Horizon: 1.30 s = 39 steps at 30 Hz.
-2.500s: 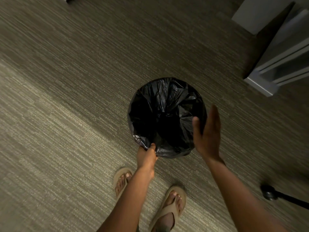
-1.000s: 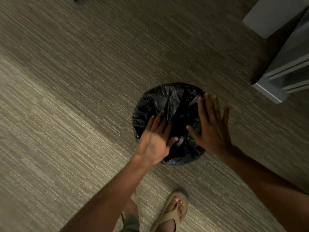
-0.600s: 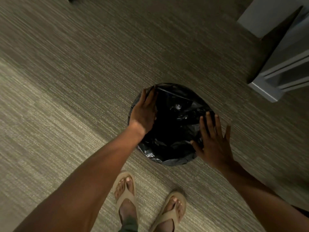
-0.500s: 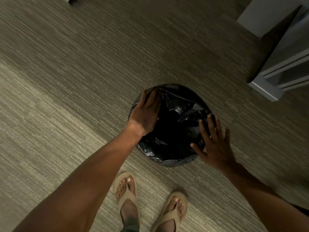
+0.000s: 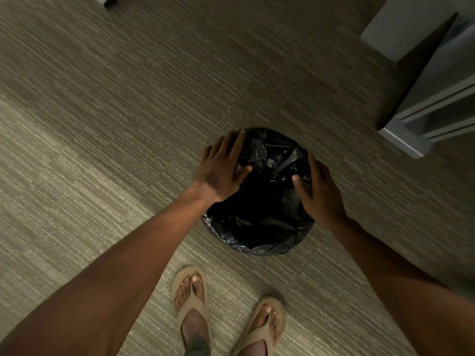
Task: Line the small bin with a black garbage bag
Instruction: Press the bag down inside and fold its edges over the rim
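Observation:
A small round bin stands on the carpet, fully covered by a crinkled black garbage bag folded over its rim, so the bin's own wall is hidden. My left hand lies flat on the bag at the rim's left side, fingers spread. My right hand rests on the right side of the rim, fingers extended along the outside and thumb pointing into the opening. Neither hand pinches the plastic.
Striped grey-green carpet all around. A white door or cabinet frame stands at the upper right. My feet in tan flip-flops are just in front of the bin.
My left hand went from the near rim to the far-left rim and now lies flat with spread fingers. My right hand shifted inward onto the right rim.

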Each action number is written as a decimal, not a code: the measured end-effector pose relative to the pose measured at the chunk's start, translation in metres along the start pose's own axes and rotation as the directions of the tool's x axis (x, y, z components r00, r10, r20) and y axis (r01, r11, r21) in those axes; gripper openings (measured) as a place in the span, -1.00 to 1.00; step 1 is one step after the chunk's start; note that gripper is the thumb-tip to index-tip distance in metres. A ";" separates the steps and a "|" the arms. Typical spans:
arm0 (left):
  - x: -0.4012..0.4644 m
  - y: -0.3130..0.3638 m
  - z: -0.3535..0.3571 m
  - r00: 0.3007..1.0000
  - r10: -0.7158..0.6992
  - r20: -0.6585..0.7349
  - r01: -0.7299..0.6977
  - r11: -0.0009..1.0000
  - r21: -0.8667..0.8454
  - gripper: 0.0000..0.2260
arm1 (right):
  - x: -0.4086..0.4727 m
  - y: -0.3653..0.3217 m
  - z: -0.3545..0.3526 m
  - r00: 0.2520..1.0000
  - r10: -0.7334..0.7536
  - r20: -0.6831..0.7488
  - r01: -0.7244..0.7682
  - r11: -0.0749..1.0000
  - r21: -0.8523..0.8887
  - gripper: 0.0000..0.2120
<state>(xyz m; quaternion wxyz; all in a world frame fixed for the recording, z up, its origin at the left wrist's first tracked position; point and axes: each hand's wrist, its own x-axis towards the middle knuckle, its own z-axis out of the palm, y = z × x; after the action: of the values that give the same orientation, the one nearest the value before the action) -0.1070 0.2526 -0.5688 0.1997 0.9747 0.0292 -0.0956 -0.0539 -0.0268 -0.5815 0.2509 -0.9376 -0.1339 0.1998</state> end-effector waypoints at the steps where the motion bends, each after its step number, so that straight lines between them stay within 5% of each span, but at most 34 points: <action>1: 0.006 -0.002 0.000 1.000 -0.018 0.019 0.019 1.000 -0.019 -0.23 | 0.006 -0.001 0.000 1.000 0.018 -0.007 -0.018 1.000 0.010 -0.19; 6: 0.031 -0.013 -0.003 0.975 -0.170 0.140 0.199 0.955 -0.221 -0.20 | 0.016 0.000 0.003 0.999 0.029 -0.022 -0.028 0.998 0.051 -0.24; 10: 0.023 -0.016 -0.003 0.934 -0.351 -0.062 0.305 0.877 -0.371 -0.31 | -0.003 -0.001 0.005 0.964 0.143 -0.223 -0.104 0.979 0.176 -0.26; 12: 0.006 -0.014 0.005 0.837 -0.534 -0.117 0.403 0.748 -0.527 -0.40 | -0.019 -0.001 0.011 0.911 0.305 -0.277 -0.230 0.934 0.273 -0.29; 14: -0.015 -0.009 0.016 0.732 -0.681 -0.019 0.481 0.536 -0.693 -0.45 | -0.035 -0.001 0.022 0.901 0.388 -0.194 -0.302 0.882 0.361 -0.33; 19: -0.046 -0.013 0.043 0.774 -0.632 0.038 0.441 0.494 -0.749 -0.53 | -0.047 0.004 0.042 0.865 0.500 0.028 -0.421 0.695 0.583 -0.30; 23: -0.026 -0.030 0.027 0.692 -0.619 0.371 0.573 0.159 -0.804 -0.17 | -0.034 0.007 0.041 0.826 0.544 0.147 -0.442 0.464 0.768 -0.21; 26: -0.027 -0.031 0.013 0.677 -0.627 0.386 0.578 0.129 -0.806 -0.10 | -0.035 0.006 0.039 0.807 0.590 0.028 -0.401 0.513 0.759 -0.30; 29: -0.047 -0.021 0.010 0.613 -0.779 0.131 0.498 0.252 -0.830 -0.40 | -0.051 0.005 0.043 0.718 0.664 -0.208 -0.395 0.635 0.664 -0.49; 31: -0.070 -0.006 0.014 0.528 -0.843 0.100 0.506 0.217 -0.835 -0.56 | -0.069 0.000 0.049 0.675 0.690 -0.260 -0.419 0.649 0.635 -0.50; 36: -0.133 0.049 0.038 0.390 -0.851 0.350 0.535 -0.100 -0.839 -0.51 | -0.107 -0.023 0.077 0.677 0.728 -0.105 -0.442 0.516 0.734 -0.49; 39: -0.140 0.073 0.049 0.436 -0.743 0.508 0.427 -0.326 -0.844 -0.44 | -0.112 -0.035 0.090 0.703 0.711 0.001 -0.460 0.454 0.763 -0.28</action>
<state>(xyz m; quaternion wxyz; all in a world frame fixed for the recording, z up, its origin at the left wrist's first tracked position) -0.2458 0.1632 -0.5574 0.6743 0.4235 0.6047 -0.0165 -0.1977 0.0007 -0.6005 0.5257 -0.7666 0.3342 0.1555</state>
